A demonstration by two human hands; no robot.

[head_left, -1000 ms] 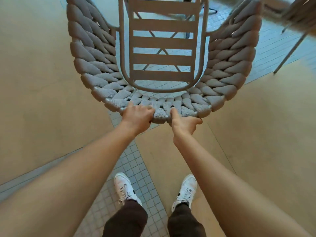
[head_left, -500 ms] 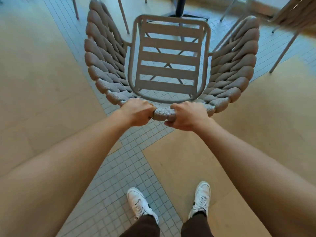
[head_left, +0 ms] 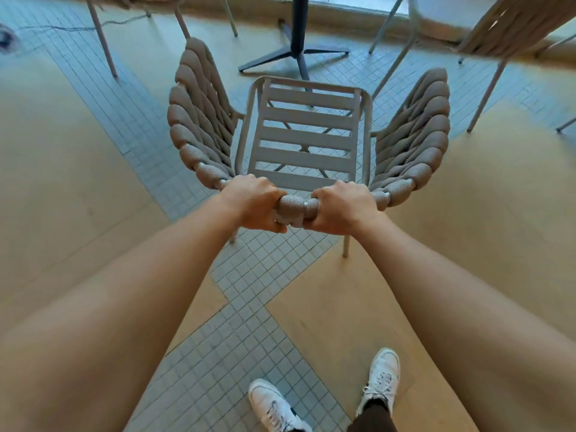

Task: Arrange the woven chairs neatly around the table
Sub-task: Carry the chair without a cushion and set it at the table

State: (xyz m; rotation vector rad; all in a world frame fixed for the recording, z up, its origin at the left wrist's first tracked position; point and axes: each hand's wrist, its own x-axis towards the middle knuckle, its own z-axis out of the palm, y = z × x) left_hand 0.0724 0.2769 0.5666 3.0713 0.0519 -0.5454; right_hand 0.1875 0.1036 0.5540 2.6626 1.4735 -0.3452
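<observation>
A woven chair [head_left: 305,138] with thick braided grey-brown sides and a slatted seat stands in front of me, seen from behind and above. My left hand [head_left: 252,204] and my right hand [head_left: 339,207] both grip the top rail of its backrest, close together. Its rear legs touch the floor near my hands. Beyond the chair stands the table's dark pedestal base [head_left: 296,48] with splayed feet; the tabletop is out of view.
Another woven chair [head_left: 511,26] is at the top right, its thin legs reaching the floor. Legs of a further chair [head_left: 103,35] show at the top left. A cable [head_left: 62,26] lies on the tiled floor at far left. My white shoes [head_left: 380,375] are below.
The chair has moved away from me toward the table base and come down onto the floor. My right hand shifted from a loose hold to a full grip on the rail.
</observation>
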